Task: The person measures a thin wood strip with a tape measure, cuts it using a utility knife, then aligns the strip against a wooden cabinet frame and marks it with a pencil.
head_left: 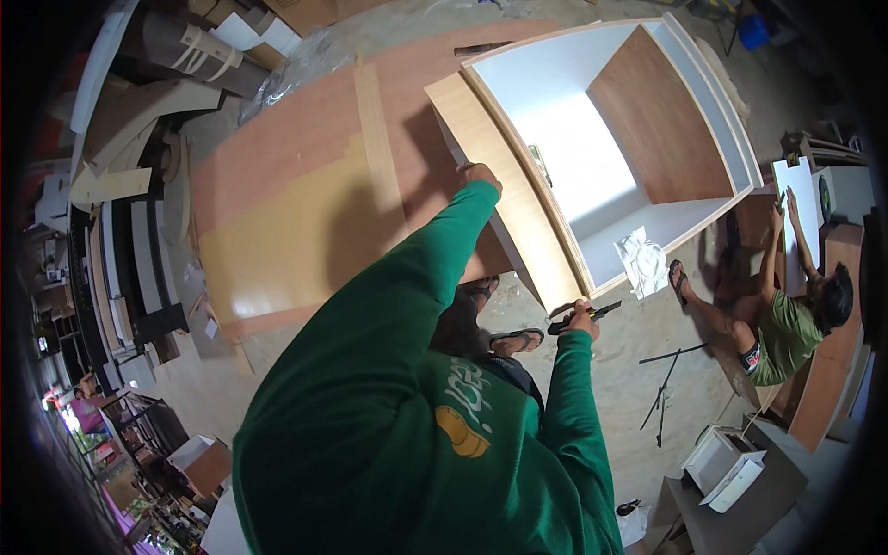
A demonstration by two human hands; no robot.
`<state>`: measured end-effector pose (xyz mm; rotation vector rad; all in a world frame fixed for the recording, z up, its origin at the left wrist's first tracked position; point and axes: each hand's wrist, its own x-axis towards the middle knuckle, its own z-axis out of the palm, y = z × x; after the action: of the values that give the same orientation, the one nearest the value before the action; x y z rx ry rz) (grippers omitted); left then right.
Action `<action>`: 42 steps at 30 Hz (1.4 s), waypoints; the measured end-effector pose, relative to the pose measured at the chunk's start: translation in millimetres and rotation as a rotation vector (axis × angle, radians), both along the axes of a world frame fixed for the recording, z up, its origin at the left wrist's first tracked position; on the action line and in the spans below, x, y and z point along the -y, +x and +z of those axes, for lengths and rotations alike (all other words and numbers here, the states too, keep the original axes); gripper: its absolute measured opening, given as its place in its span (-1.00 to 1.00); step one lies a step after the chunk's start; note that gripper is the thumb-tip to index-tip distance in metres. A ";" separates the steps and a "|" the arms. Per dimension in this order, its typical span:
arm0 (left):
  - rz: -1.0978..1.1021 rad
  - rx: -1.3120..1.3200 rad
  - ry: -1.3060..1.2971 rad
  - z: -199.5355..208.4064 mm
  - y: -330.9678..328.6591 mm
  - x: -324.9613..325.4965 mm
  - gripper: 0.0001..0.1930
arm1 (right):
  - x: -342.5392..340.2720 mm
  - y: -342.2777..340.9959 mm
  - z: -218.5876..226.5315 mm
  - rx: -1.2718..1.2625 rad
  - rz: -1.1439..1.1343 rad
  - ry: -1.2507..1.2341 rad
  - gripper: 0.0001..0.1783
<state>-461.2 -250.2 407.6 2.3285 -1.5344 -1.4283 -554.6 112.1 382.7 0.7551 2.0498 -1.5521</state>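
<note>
Your green sleeves (407, 407) fill the near view, both arms reaching up toward twelve o'clock. Your left hand (479, 175) rests on the pale edge strip (507, 199) of the white cabinet (601, 157); how far its fingers are closed cannot be told. Your right hand (583, 321), at three o'clock of your chest, is closed around a black cutter (581, 317) at the strip's near end. A rag (644, 261) lies inside the cabinet. Another person (786, 324) sits at three o'clock.
</note>
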 end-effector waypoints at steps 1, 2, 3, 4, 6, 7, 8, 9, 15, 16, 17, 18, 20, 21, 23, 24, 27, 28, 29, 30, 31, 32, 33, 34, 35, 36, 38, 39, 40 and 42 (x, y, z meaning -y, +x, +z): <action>-0.099 0.071 -0.082 -4.5 2.4 0.3 -0.36 | 1.2 0.5 -0.5 -0.024 0.003 0.023 -0.86; -0.201 0.138 -0.148 -8.4 5.8 2.1 -0.32 | 1.7 1.2 -1.1 0.011 -0.002 0.001 -0.87; -0.319 0.205 -0.207 -11.5 8.2 5.0 -0.28 | 1.8 2.1 -1.9 0.027 -0.014 -0.025 -0.87; -0.210 0.132 -0.280 -13.6 11.8 10.4 -0.27 | 1.5 2.6 -2.9 0.042 -0.030 -0.045 -0.87; -0.033 -0.026 -0.353 -15.9 22.4 25.2 -0.25 | -0.7 3.3 -4.8 0.045 -0.041 -0.093 -0.89; -0.084 -0.040 -0.351 -16.0 27.7 32.7 -0.25 | -2.4 3.1 -5.4 0.061 -0.054 -0.101 -0.89; -0.149 -0.062 -0.300 -15.6 32.3 39.7 -0.25 | -4.0 2.7 -6.2 0.064 -0.059 -0.111 -0.91; -0.167 -0.069 -0.321 -15.6 32.5 41.8 -0.24 | -6.2 1.8 -6.5 0.058 -0.035 -0.103 -0.91; -0.338 0.068 -0.426 -17.8 30.7 40.9 -0.29 | -9.3 -3.9 -7.5 0.078 0.001 -0.182 -0.88; -0.382 0.054 -0.392 -18.6 32.6 44.0 -0.26 | -8.6 -3.5 -6.2 0.089 0.004 -0.169 -0.87; -0.407 0.043 -0.402 -20.0 34.9 46.6 -0.23 | -7.2 -3.7 -4.8 0.083 0.002 -0.155 -0.87; -0.409 0.001 -0.329 -21.6 38.9 49.0 -0.23 | -6.4 -2.4 -2.6 0.088 -0.005 -0.157 -0.85; -0.376 -0.070 -0.289 -25.4 43.3 52.9 -0.23 | -3.1 -1.6 1.5 0.091 -0.058 -0.115 -0.84; -0.401 -0.054 -0.311 -26.9 45.0 52.8 -0.23 | -1.7 -1.1 3.0 0.060 -0.050 -0.074 -0.84; -0.443 0.006 -0.357 -26.8 47.0 50.5 -0.24 | -0.4 -1.0 3.9 0.073 -0.074 -0.141 -0.84; -0.475 0.023 -0.421 -25.2 47.2 48.7 -0.21 | -0.3 -1.5 2.3 0.078 -0.079 -0.155 -0.83; -0.548 0.067 -0.368 -11.8 45.5 48.7 -0.08 | -3.9 -5.7 -8.7 0.100 -0.143 -0.178 -0.84; -0.555 0.043 -0.302 -5.2 44.6 50.3 -0.02 | -5.0 -7.7 -14.2 0.084 -0.153 -0.134 -0.84; -0.548 0.025 -0.279 1.0 43.7 50.6 0.05 | -7.8 -10.4 -18.7 0.111 -0.087 -0.059 -0.87; -0.536 0.020 -0.222 5.7 41.2 47.7 0.14 | -10.5 -11.9 -22.8 0.143 -0.075 -0.168 -0.89; -0.508 0.011 -0.204 9.6 37.9 45.4 0.23 | -12.6 -13.0 -26.4 0.146 -0.039 -0.303 -0.89; -0.485 -0.020 -0.174 11.7 34.5 40.9 0.29 | -14.9 -14.8 -28.2 0.165 -0.027 -0.306 -0.89; -0.465 -0.062 -0.138 11.6 29.3 35.6 0.35 | -16.5 -16.2 -29.0 0.204 -0.026 -0.311 -0.87; -0.366 -0.046 -0.215 9.6 21.7 30.2 0.37 | -17.8 -17.3 -28.3 0.197 0.008 -0.339 -0.91; -0.274 -0.051 -0.264 5.9 15.1 24.9 0.39 | -18.2 -18.8 -26.4 0.205 -0.026 -0.325 -0.94; -0.228 -0.033 -0.296 1.3 9.7 22.6 0.38 | -17.7 -18.8 -24.2 0.191 0.030 -0.296 -0.94; -0.144 -0.039 -0.291 -8.7 1.0 21.1 0.36 | -14.8 -18.6 -18.5 0.141 0.002 -0.189 -0.94; -0.130 -0.052 -0.278 -12.8 -0.9 23.6 0.35 | -14.0 -18.6 -14.6 0.148 0.023 -0.176 -0.90; -0.116 -0.065 -0.249 -16.0 -0.6 27.1 0.34 | -11.9 -17.4 -11.9 0.144 0.044 -0.203 -0.89; -0.034 -0.135 -0.202 -20.6 6.0 33.1 0.10 | -10.8 -15.5 -6.0 0.152 0.091 -0.298 -0.85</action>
<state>-455.2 -283.3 387.1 2.0585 -1.6050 -1.3362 -570.1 122.9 376.6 0.6354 1.6722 -1.6460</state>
